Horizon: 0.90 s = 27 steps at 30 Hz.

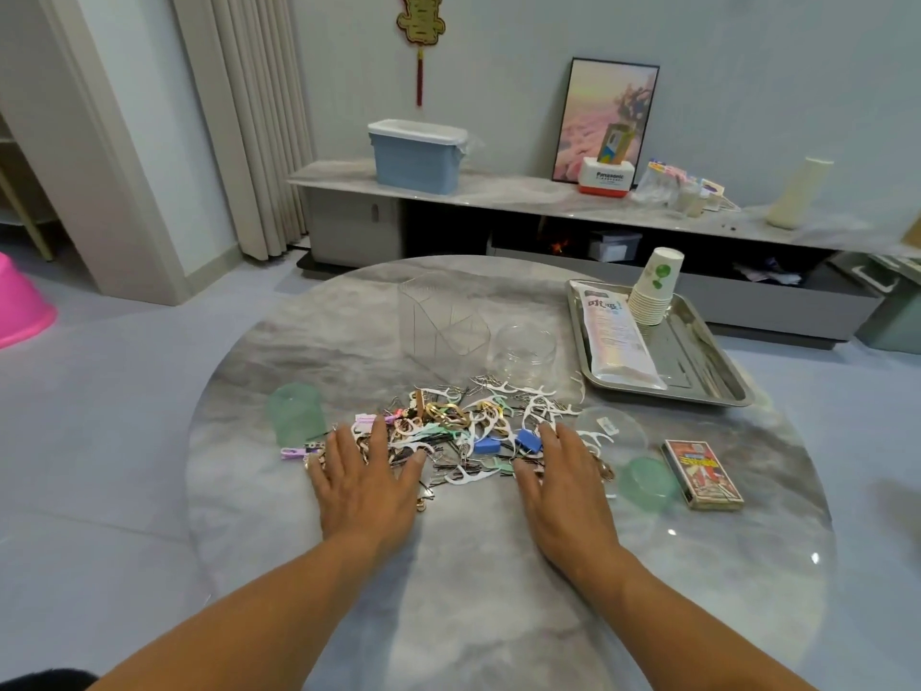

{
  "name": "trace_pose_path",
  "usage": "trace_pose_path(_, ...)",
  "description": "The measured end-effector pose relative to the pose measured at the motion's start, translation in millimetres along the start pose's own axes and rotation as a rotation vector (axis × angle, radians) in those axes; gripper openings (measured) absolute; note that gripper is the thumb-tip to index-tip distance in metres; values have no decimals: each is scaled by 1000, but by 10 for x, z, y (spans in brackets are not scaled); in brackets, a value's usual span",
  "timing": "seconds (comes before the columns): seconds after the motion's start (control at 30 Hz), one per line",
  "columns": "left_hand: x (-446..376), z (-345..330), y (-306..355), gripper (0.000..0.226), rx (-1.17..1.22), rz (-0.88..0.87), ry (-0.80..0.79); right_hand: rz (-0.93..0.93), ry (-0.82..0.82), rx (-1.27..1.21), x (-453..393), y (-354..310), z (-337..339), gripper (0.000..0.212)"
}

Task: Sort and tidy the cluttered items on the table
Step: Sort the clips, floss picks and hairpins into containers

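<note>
Marbled grey round surface point(498, 566) carries the tangled heap of white floss picks, hairpins and clips point(473, 431) at twelve o'clock from my wrists. My left hand point(366, 478) and right hand point(565, 478) lie flat, fingers spread, holding nothing, flanking the heap. Best to sweep both inward evenly so nothing skitters off. Only "Panasonic" on the far red-and-white box point(607, 177) is legible.

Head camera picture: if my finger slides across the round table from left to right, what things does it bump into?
Green cup → left hand → blue clips in the pile → right hand → green lid → card box.
</note>
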<state>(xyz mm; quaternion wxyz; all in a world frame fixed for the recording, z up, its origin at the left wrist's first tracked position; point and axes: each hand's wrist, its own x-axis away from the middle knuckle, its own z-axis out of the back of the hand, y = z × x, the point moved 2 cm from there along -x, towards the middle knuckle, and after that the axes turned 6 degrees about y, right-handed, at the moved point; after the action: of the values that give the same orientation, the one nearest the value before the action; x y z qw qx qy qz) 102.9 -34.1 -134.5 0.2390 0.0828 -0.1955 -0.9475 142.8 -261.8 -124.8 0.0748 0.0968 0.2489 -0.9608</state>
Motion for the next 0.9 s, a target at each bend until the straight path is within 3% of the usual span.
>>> trace_pose_path(0.2, -69, -82, 97, 68, 124, -234, -63, 131, -108, 1, -2, -29, -194, 80)
trace_pose_path(0.3, -115, -90, 135, 67, 128, -316, 27, 173, -62, -40, -39, -72, -236, 92)
trace_pose_path(0.5, -509, 82, 345, 61, 235, -347, 88, 0, 2, -109, -262, 16, -130, 65)
trace_pose_path(0.7, -1036, 169, 759, 60, 81, -503, 128, -82, -7, -160, -550, 5, -157, 67)
trace_pose_path(0.9, -1374, 83, 1017, 44, -46, -576, 47, -45, -28, 21, -631, 15, -266, 69)
